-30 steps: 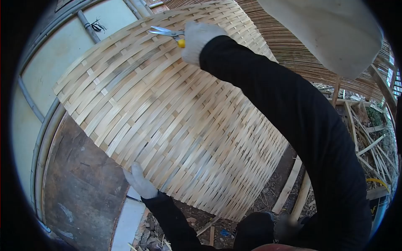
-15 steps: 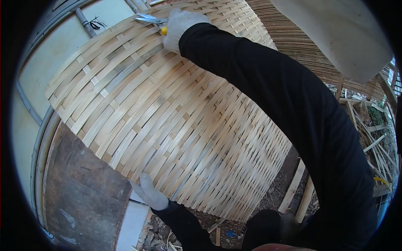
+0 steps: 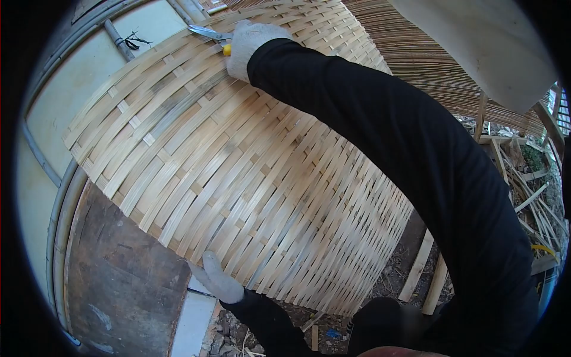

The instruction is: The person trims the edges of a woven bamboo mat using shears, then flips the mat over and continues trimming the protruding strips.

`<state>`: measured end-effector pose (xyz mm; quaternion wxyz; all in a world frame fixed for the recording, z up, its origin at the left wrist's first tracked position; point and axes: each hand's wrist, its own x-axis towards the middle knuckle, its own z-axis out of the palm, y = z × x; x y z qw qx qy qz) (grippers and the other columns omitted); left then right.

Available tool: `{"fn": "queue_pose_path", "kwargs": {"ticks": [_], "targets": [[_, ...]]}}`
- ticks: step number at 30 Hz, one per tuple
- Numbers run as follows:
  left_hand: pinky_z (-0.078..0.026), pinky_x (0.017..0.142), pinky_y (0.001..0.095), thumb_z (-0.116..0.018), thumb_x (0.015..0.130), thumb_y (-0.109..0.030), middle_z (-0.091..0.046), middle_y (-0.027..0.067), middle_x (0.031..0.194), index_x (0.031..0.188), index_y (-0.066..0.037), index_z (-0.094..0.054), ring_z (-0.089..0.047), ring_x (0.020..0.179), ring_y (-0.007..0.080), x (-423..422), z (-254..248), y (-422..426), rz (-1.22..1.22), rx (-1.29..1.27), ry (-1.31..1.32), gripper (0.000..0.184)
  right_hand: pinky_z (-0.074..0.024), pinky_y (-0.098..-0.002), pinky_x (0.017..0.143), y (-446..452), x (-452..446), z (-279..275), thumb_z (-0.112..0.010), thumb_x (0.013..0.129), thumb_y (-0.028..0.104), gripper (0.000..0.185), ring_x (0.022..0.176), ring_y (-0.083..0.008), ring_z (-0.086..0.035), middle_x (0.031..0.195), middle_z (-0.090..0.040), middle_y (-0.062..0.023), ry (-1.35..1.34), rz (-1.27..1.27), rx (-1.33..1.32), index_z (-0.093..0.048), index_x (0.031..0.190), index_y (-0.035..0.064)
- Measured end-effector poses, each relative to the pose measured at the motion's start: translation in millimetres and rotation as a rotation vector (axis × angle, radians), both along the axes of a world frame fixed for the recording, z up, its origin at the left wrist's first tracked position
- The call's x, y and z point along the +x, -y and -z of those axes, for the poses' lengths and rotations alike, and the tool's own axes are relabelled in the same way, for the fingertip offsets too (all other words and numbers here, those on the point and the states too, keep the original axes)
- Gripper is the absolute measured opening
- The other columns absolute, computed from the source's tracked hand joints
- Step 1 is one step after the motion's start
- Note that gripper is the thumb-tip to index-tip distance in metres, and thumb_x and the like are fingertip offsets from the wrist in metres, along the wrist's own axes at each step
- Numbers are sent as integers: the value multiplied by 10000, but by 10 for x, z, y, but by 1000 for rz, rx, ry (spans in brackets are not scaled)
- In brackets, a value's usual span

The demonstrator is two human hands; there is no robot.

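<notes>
A large woven bamboo mat [image 3: 238, 160] made of pale flat strips fills the middle of the view, tilted in front of me. At its far upper edge my gloved right hand [image 3: 253, 47] is closed around a pair of scissors [image 3: 208, 33] with a yellow handle. The blades point left along the edge strips; the fingers are partly hidden. Down at the near left edge, my gloved left hand [image 3: 221, 281] grips the mat, its thumb on top and its other fingers mostly hidden below.
A pale panel framed by grey poles [image 3: 58, 220] stands on the left, above a worn brown board [image 3: 122, 262]. Wooden slats [image 3: 416, 268] lie on the littered ground at lower right. Behind are a reed screen [image 3: 410, 47] and a hanging pale sheet [image 3: 482, 47].
My right hand and the scissors have shifted slightly left and down in view. The left hand keeps its hold on the mat's near edge, appearing slightly lower and to the right.
</notes>
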<state>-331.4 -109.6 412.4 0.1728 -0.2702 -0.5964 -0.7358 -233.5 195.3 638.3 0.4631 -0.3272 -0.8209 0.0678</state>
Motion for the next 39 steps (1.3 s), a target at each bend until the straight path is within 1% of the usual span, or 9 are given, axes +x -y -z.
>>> {"fn": "queue_pose_path", "kwargs": {"ticks": [4, 7, 22, 25, 26, 29, 30, 34, 39], "targets": [[-402, 1112, 391, -593, 997, -287, -414, 256, 1512, 1562, 79, -264, -495, 1320, 305, 37, -23, 5, 120, 50, 6, 749, -570, -429, 868, 24, -40, -8, -697, 867, 352, 467, 1015, -330, -724, 1080, -736, -191, -12, -7, 19, -651, 1178, 8], [-402, 1110, 391, -588, 998, -275, -415, 250, 1514, 1560, 77, -273, -496, 1319, 301, 6, 4, 1, 7, 8, -50, 734, -571, -427, 866, 77, -49, -33, -702, 864, 361, 465, 1011, -328, -725, 1076, -737, -191, -23, -16, 23, -664, 1164, 8], [-378, 1143, 393, -541, 1012, -216, -353, 258, 1565, 1577, 69, -239, -447, 1377, 319, -7, -4, -7, 32, 2, -94, 701, -559, -421, 880, -72, 251, -108, -631, 885, 378, 431, 1033, -324, -719, 1125, -738, -178, 72, 59, -58, -746, 1128, 41], [-346, 1167, 398, -541, 1013, -224, -315, 265, 1587, 1581, 72, -226, -414, 1407, 327, -26, -4, 31, 215, 27, -68, 714, -571, -406, 873, -341, 247, -129, -677, 827, 420, 489, 971, -324, -734, 1053, -750, -177, 103, 88, 19, -732, 1151, 57], [-344, 1169, 399, -543, 1013, -229, -314, 267, 1588, 1581, 72, -227, -413, 1408, 327, 0, -14, 25, 175, 19, -51, 717, -569, -396, 767, -503, 165, -143, -697, 852, 437, 430, 809, -267, -722, 897, -741, -133, 106, 67, 67, -736, 1048, 56], [-347, 1163, 399, -533, 993, -211, -333, 270, 1577, 1580, 76, -232, -425, 1397, 328, 129, -91, -24, 65, 4, -19, 720, -560, -411, 762, -871, -50, -280, -617, 894, 389, 387, 835, -275, -723, 916, -743, -149, 185, 22, 113, -745, 1024, 48], [-356, 1154, 398, -520, 974, -182, -354, 271, 1565, 1580, 78, -235, -440, 1385, 329, 164, -112, -39, 36, 6, -13, 718, -561, -428, 797, -655, 295, -333, -624, 773, 292, 415, 935, -370, -728, 979, -728, -277, 197, -166, 114, -754, 1012, -22], [-366, 1146, 396, -509, 956, -156, -376, 271, 1554, 1579, 83, -235, -453, 1379, 330, 73, -56, -7, 39, 5, -16, 722, -559, -438, 801, -539, 323, -391, -626, 766, 286, 415, 935, -387, -721, 977, -722, -285, 241, -107, 99, -745, 988, -43], [-347, 1162, 401, -566, 997, -284, -352, 274, 1562, 1571, 81, -252, -431, 1391, 334, 24, -33, -20, 197, 59, -65, 749, -560, -445, 790, -408, 385, -386, -622, 774, 285, 410, 921, -401, -717, 951, -719, -285, 189, -90, 142, -739, 973, -55]]}}
